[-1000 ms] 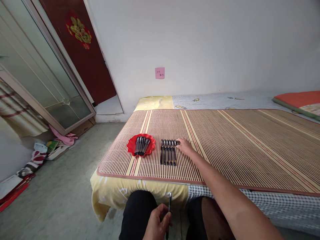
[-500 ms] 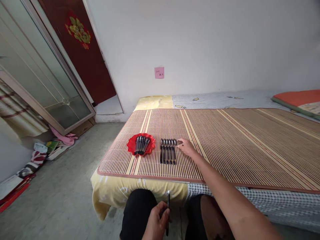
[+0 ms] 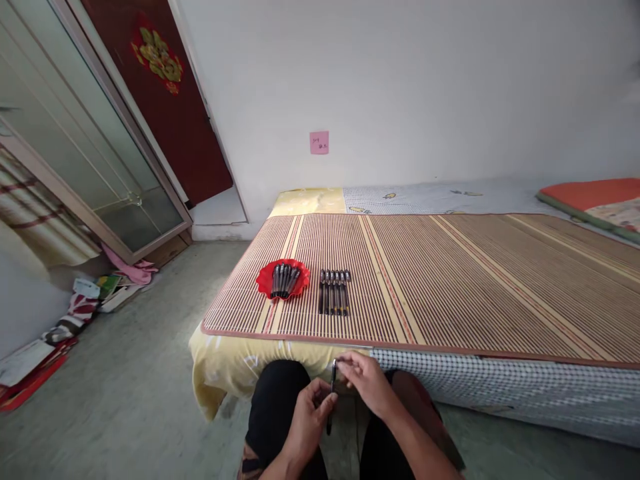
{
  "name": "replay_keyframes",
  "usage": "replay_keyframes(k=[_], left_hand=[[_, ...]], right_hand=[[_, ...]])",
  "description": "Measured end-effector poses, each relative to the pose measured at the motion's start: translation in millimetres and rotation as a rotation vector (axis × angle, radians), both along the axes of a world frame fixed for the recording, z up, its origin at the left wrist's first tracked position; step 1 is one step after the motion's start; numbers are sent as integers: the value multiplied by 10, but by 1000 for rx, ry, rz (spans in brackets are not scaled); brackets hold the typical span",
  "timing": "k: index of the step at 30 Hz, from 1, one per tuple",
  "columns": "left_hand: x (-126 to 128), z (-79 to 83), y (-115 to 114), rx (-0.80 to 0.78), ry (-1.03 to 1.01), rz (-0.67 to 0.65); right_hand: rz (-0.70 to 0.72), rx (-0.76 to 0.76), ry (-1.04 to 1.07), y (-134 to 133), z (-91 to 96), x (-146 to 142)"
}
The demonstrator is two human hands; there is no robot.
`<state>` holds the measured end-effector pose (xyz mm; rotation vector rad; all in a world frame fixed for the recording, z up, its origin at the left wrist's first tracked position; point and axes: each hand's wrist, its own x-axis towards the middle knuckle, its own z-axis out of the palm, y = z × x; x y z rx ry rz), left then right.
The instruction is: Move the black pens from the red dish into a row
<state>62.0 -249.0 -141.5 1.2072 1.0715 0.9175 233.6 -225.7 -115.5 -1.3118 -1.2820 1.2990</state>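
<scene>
Left hand (image 3: 314, 405) curled around a black pen (image 3: 333, 379), lower centre; right hand (image 3: 367, 381) has fingertips nearly together at its top, whether gripping I cannot tell. If my pinch slackens, the pen could drop to the floor (image 3: 130, 347). Farther out, a careless reach could roll the pen parts (image 3: 333, 300), mid-frame, or tip the red dish (image 3: 264, 283).

a pink sticky note (image 3: 319, 143) on the white wall (image 3: 425, 100) bears dark handwriting in two short groups: the upper one, to the left, looks like a number, perhaps 304, its digits not certain; the lower one, to the right, is too small to read. on the dark red door (image 3: 195, 160), a red diamond-shaped hanging (image 3: 157, 57) carries a large gold character-like design, too ornate to make out surely.
</scene>
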Motion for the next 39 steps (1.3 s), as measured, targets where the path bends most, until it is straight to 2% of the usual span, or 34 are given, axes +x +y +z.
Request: replay_keyframes(k=[5,10,15,23,27,31,35,39], left_hand=[[-9,-90,12,13,3,26],[-21,-156,27,18,-6,38],[-30,-156,23,36,-4,36],[-69,-140,1,64,32,-73],[-82,-141,5,59,49,-143],[-86,-134,2,78,60,-159],[-75,-133,-9,43,42,-147],[-65,-156,10,-86,-75,-154]], right_hand=[[-27,-13,96,-123,-138,-190],[-82,-46,180,-105,-174,-205],[-92,-12,186,-105,-212,-184],[-49,25,165,-69,-236,-124],[-8,-3,152,-56,-236,-105],[-83,-24,185,-47,-263,-112],[-127,5,181,-36,-290,-100],[-71,6,191,-56,-236,-64]])
